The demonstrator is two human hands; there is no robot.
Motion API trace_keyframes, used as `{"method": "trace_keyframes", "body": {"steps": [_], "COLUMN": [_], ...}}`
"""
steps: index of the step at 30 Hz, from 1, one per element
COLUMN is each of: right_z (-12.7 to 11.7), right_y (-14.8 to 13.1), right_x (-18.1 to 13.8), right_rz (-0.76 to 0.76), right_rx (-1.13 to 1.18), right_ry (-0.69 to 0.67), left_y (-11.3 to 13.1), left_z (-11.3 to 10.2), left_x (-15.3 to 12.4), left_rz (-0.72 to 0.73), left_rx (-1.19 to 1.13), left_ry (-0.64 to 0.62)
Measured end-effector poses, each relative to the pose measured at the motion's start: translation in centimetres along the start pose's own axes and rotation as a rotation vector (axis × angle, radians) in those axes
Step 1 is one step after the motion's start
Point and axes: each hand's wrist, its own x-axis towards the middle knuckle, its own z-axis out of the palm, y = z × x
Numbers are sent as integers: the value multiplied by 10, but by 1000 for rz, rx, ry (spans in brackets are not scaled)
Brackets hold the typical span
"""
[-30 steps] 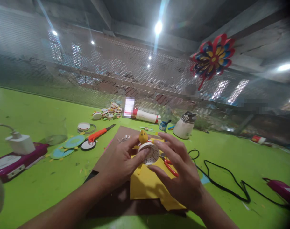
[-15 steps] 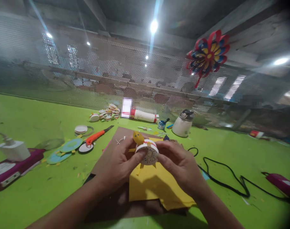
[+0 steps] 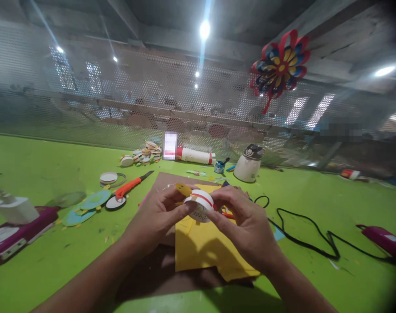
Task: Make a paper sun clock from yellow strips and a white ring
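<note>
Both my hands hold a small round paper craft piece (image 3: 199, 203), white with a red band and yellow paper parts sticking out. My left hand (image 3: 158, 217) pinches its left side, thumb against the rim. On its right side, my right hand (image 3: 245, 226) grips it with curled fingers. The piece hangs above yellow paper sheets (image 3: 204, 250) that lie on a brown board (image 3: 161, 182). A bit of red scissor handle (image 3: 227, 214) shows under my right fingers.
An orange utility knife (image 3: 129, 186), paper discs (image 3: 93, 200) and a pile of round pieces (image 3: 145, 154) lie at the left and back. A white jar (image 3: 248, 165) and a glue tube (image 3: 194, 155) stand behind. A black cable (image 3: 308, 237) runs right. Purple devices (image 3: 11, 234) sit at both sides.
My right hand closed in from spread fingers onto the craft piece. The piece tilted, so its red-banded side now faces up instead of its patterned face.
</note>
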Motion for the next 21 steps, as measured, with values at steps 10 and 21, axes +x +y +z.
{"method": "trace_keyframes", "body": {"steps": [10,21], "right_z": [1,1], "right_y": [3,4], "right_x": [-2,-1], "right_rz": [20,-34], "right_rx": [86,41], "right_ry": [-22,-4], "left_y": [-2,3], "left_z": [1,1], "left_x": [3,0], "left_rz": [26,4], "left_rx": [-116,-162], "left_ry": [71,112]}}
